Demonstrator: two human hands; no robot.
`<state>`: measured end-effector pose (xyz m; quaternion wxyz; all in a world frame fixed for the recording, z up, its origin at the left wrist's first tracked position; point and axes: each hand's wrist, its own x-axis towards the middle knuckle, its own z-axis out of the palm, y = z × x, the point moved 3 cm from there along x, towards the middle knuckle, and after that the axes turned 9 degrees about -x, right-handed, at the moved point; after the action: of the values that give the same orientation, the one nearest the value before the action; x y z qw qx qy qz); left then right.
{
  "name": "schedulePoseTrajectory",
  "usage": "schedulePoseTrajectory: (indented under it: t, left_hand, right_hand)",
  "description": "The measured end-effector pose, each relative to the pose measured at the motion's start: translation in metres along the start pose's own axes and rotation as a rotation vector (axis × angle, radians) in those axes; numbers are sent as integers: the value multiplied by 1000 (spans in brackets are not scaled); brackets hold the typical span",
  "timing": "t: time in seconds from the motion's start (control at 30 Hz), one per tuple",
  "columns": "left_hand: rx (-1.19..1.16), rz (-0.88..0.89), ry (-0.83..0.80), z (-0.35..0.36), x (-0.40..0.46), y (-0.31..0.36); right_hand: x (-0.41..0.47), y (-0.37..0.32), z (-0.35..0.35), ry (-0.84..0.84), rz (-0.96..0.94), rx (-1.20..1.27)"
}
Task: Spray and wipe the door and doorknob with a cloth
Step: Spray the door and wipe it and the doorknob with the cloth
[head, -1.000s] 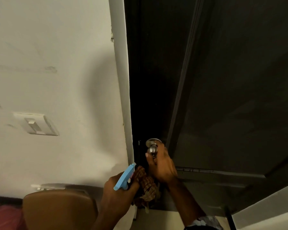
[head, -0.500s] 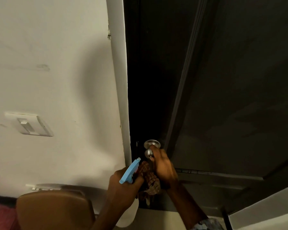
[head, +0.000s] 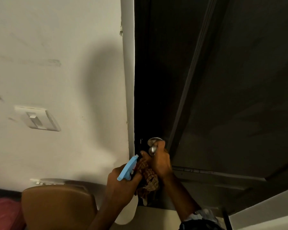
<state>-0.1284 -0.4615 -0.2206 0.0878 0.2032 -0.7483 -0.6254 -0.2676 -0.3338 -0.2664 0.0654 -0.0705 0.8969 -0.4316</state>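
The round silver metal doorknob (head: pixel 153 149) is clamped by the right hand (head: pixel 160 161)'s fingers; the brown checked cloth (head: pixel 148 177) hangs just below it, and the blue-headed spray bottle (head: pixel 127 169) is gripped by the left hand (head: pixel 121 185).

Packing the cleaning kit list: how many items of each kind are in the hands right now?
Spray bottles: 1, spray bottle in left hand
Cloths: 1, cloth under right hand at the doorknob
Total: 2

Open door face (head: pixel 231 97) above the doorknob (head: pixel 152 149); white frame (head: pixel 128 80) tight leftward; chair back (head: pixel 56 208) lower left
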Motion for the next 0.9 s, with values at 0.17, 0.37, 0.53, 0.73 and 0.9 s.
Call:
schedulePoseTrajectory:
  t: [0.17, 0.37, 0.53, 0.73, 0.9]
  left_hand:
    - [28, 18, -6, -7, -4, 2]
    - [-43, -14, 5, -17, -9, -5]
    - [-10, 40, -2, -20, -5, -4]
    - [-7, 38, -15, -12, -4, -6]
    - [-42, -18, 19, -13, -11, -6]
  right_hand:
    - [9, -2, -1, 121, 131, 120]
    - [4, 2, 25, 191, 402, 796]
    - [-27, 10, 26, 171, 405, 871]
    - [-51, 17, 22, 223, 408, 779]
    - [-47, 6, 18, 266, 388, 832]
